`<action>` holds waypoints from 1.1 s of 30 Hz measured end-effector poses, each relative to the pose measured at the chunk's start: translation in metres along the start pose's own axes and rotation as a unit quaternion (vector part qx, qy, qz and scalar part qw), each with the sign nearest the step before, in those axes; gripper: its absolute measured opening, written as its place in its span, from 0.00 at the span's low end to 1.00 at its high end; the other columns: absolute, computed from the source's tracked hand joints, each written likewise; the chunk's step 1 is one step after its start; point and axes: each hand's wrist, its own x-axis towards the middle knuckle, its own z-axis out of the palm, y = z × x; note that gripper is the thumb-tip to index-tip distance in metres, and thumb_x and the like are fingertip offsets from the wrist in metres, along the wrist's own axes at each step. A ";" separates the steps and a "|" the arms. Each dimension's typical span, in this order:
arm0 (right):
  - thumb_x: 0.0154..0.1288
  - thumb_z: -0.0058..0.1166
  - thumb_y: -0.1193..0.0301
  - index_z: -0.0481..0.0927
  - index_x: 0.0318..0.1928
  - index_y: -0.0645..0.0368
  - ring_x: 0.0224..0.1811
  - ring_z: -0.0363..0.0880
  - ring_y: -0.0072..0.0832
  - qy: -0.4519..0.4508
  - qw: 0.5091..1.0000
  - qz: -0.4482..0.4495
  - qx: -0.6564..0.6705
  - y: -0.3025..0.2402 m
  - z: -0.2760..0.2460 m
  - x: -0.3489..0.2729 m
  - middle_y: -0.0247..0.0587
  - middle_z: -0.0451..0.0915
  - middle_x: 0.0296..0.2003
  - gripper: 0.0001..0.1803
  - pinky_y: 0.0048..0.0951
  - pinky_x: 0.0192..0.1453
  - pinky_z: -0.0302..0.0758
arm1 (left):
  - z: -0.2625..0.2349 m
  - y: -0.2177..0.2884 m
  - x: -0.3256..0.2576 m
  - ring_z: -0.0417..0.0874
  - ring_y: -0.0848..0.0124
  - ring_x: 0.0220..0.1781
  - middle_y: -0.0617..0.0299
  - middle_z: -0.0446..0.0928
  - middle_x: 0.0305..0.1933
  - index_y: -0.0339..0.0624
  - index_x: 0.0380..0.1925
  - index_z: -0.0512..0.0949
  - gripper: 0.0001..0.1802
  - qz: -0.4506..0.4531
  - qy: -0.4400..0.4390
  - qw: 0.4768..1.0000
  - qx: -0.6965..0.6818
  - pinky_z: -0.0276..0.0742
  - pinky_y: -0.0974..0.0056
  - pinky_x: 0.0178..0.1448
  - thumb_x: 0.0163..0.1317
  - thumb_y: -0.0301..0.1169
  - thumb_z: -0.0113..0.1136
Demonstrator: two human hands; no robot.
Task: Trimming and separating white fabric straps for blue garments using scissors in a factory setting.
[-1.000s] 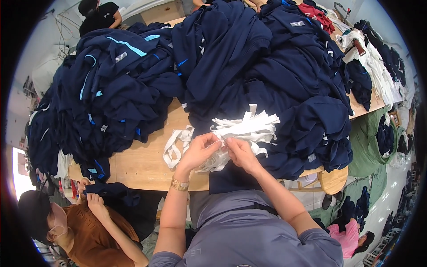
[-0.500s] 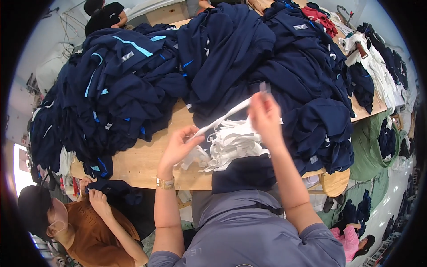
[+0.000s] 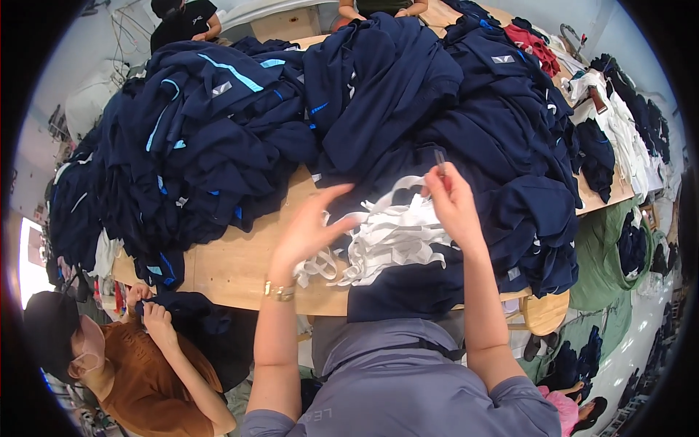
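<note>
A heap of white elastic strips (image 3: 397, 244) lies in front of me on the table, over dark navy cloth. My right hand (image 3: 453, 207) is closed, with the tip of a small metal tool (image 3: 440, 158) standing up out of its fingers; it looks like thread snips, mostly hidden in the grip. One white strip (image 3: 405, 183) arches from the right fingers toward my left hand. Slightly blurred, my left hand (image 3: 309, 229) hovers at the heap's left side with thumb and fingers spread, the strip passing close to its thumb. Loose strip loops (image 3: 317, 268) lie below it.
Big piles of navy garments (image 3: 218, 124) surround the wooden table (image 3: 233, 269) on the left, back and right. A co-worker in brown (image 3: 156, 371) handles dark cloth at my left. Other people stand across the table. A wooden stool (image 3: 546, 312) is at the right.
My left fingers have let go of the strip and spread apart. My right hand has come down a little, and the strip, taut before, now hangs in a slack curve.
</note>
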 end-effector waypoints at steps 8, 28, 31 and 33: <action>0.69 0.43 0.66 0.68 0.33 0.56 0.10 0.55 0.09 0.147 0.977 -0.045 0.149 -0.047 -0.034 0.018 0.23 0.62 0.17 0.09 0.13 0.12 0.49 | 0.024 0.039 0.023 0.69 0.83 0.27 0.70 0.73 0.25 0.37 0.38 0.76 0.10 -0.014 -0.071 0.963 -0.260 0.66 0.75 0.32 0.59 0.31 0.57; 0.66 0.48 0.70 0.69 0.32 0.62 0.19 0.60 0.11 -0.061 0.992 -0.091 0.056 -0.088 0.012 0.035 0.27 0.67 0.18 0.08 0.16 0.21 0.57 | 0.008 0.065 0.041 0.74 0.83 0.30 0.66 0.75 0.31 0.33 0.48 0.72 0.18 0.093 -0.067 0.927 -0.357 0.69 0.77 0.35 0.60 0.31 0.57; 0.67 0.47 0.66 0.70 0.32 0.58 0.16 0.57 0.07 0.033 0.991 -0.075 0.105 -0.084 -0.013 0.046 0.21 0.63 0.17 0.09 0.13 0.18 0.53 | -0.007 0.053 0.035 0.62 0.87 0.18 0.74 0.66 0.16 0.34 0.34 0.79 0.11 0.064 -0.044 0.942 -0.326 0.57 0.79 0.22 0.63 0.32 0.53; 0.67 0.47 0.65 0.70 0.32 0.57 0.14 0.56 0.07 0.087 0.989 -0.050 0.111 -0.078 -0.034 0.045 0.21 0.62 0.16 0.10 0.12 0.16 0.52 | -0.015 0.035 0.028 0.59 0.87 0.17 0.75 0.65 0.16 0.35 0.34 0.79 0.12 0.032 -0.059 0.951 -0.303 0.52 0.79 0.21 0.63 0.33 0.53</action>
